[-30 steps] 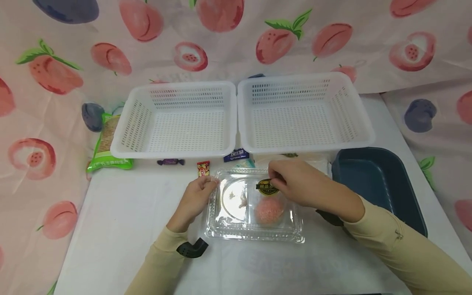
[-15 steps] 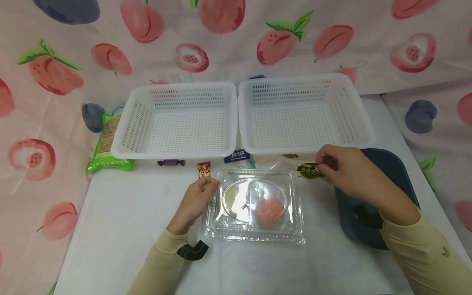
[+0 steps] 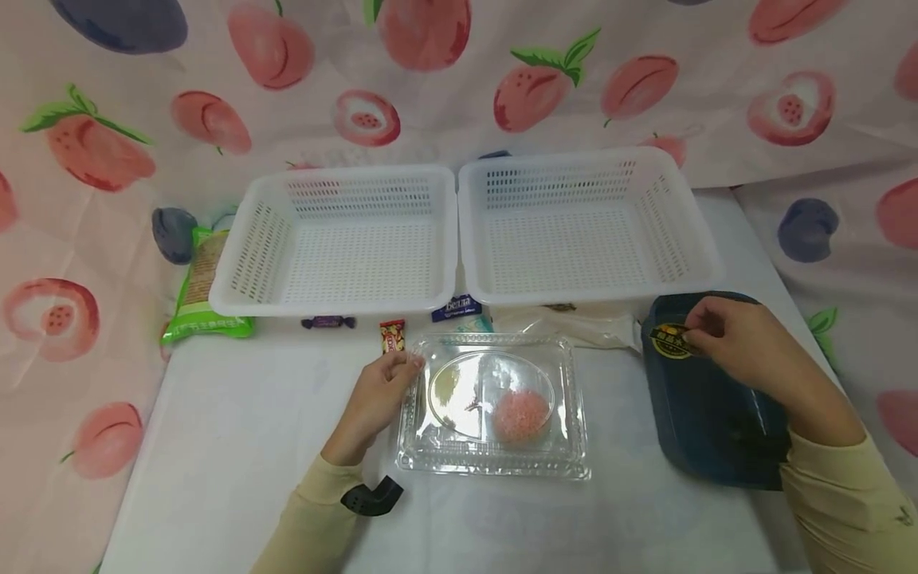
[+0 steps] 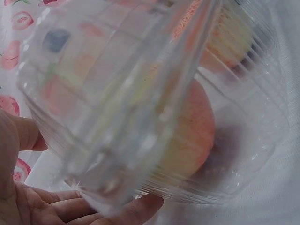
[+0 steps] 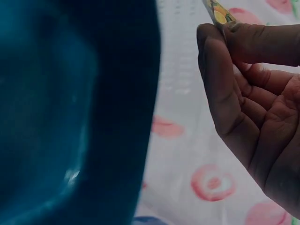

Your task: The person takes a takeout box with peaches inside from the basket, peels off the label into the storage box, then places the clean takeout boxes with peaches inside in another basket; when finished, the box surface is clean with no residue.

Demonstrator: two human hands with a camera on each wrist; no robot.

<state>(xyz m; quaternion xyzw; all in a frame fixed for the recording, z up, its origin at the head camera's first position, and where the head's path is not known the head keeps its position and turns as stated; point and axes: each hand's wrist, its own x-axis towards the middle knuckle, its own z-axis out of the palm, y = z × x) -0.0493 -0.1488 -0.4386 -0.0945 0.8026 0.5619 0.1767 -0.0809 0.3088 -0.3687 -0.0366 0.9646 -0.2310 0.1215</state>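
Observation:
A clear plastic clamshell box (image 3: 445, 458) sits with its lid down on the white table; the left wrist view shows round yellow-and-pink fruit (image 4: 197, 126) through its wall. My left hand (image 3: 376, 402) holds the box at its left edge, with the thumb above and the fingers (image 4: 70, 208) low along the side. Between thumb and index finger, my right hand (image 3: 753, 351) pinches a black-and-gold sticker (image 3: 671, 341), which hangs over the far part of a dark blue bin (image 3: 688, 434). In the right wrist view a patterned end of the sticker (image 5: 220, 14) sticks out from the fingertips.
Two white perforated baskets (image 3: 333, 309) (image 3: 595, 296) stand side by side at the back. Along their front lie a purple-wrapped candy (image 3: 328, 322), a red packet (image 3: 392, 336), a blue wrapper (image 3: 456, 308) and a pale bag (image 3: 588, 328). A green bag (image 3: 204, 283) leans at the left.
My right hand has peeled the sticker off the box lid and carried it right, over the blue bin. The left hand has stayed at the box's edge.

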